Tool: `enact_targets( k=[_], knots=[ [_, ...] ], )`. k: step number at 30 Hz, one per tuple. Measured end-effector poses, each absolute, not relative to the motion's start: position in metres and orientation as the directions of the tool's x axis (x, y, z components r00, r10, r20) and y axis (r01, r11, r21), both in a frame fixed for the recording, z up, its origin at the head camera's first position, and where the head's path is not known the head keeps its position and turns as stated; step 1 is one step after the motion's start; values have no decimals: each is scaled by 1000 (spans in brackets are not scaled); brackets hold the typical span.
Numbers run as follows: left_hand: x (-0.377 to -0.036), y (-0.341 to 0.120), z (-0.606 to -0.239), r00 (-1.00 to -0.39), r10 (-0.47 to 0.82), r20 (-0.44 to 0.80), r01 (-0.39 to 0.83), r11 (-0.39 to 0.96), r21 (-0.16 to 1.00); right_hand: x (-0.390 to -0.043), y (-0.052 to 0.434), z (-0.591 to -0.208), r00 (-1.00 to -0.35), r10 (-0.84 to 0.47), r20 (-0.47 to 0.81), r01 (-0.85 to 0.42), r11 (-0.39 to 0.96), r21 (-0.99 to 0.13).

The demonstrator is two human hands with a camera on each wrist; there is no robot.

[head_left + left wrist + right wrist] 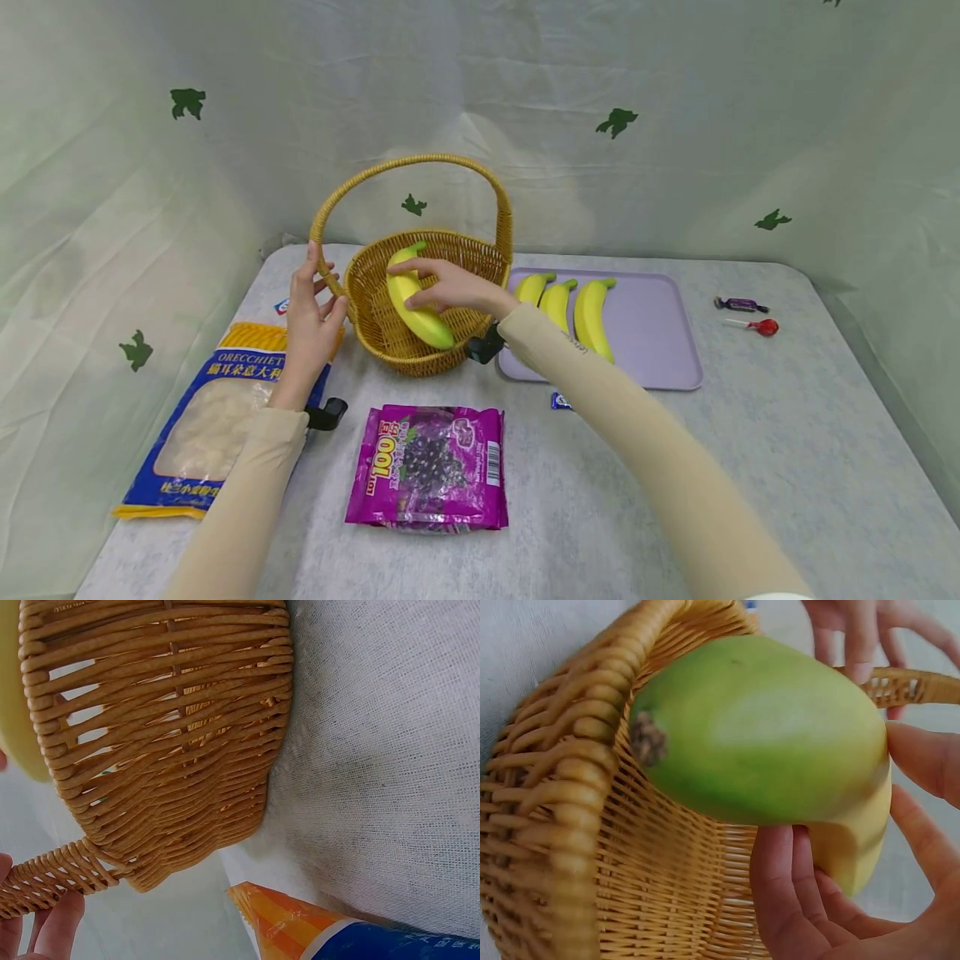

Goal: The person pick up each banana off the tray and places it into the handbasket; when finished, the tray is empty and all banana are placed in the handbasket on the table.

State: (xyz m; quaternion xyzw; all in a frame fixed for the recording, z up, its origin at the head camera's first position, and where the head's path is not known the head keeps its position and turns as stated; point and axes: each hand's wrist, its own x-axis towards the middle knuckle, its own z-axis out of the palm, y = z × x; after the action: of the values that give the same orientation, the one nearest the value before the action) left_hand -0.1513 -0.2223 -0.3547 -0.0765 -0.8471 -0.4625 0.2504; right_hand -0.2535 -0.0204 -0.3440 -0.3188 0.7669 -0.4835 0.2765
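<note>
A wicker basket (390, 337) with a tall arched handle (420, 162) stands at the middle of the table. My right hand (450, 287) grips a yellow-green banana (416, 308) that lies inside the basket; in the right wrist view the banana (765, 735) fills the frame with my fingers (795, 900) curled under it. My left hand (315, 312) holds the left foot of the handle; its fingertips (37, 930) show beside the basket's woven wall (165, 735). Three more bananas (570, 304) lie on a lilac tray (660, 333).
A purple snack bag (431, 467) lies in front of the basket. A blue and yellow pasta bag (210, 417) is at the left. A wrapped sweet (738, 305) and a red lollipop (757, 326) lie at the far right. A small blue wrapper (560, 402) sits below the tray.
</note>
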Motion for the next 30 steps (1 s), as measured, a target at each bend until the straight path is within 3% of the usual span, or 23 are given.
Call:
enact_targets(
  k=[11, 18, 23, 30],
  knots=[
    [-152, -223, -356, -863, -97, 496, 367, 553, 748, -255, -52, -361, -645, -729, -229, -122, 394, -911],
    [-152, -224, -357, -863, -102, 495, 365, 553, 749, -251, -61, -376, -573, -746, -339, -131, 492, -861],
    [-162, -233, -371, -864, -115, 491, 359, 545, 758, -248, -63, -380, -569, -750, -338, -171, 510, -843],
    [-173, -246, -388, -861, -114, 495, 362, 547, 755, -247, -56, -377, -576, -755, -313, -122, 458, -881]
  ],
)
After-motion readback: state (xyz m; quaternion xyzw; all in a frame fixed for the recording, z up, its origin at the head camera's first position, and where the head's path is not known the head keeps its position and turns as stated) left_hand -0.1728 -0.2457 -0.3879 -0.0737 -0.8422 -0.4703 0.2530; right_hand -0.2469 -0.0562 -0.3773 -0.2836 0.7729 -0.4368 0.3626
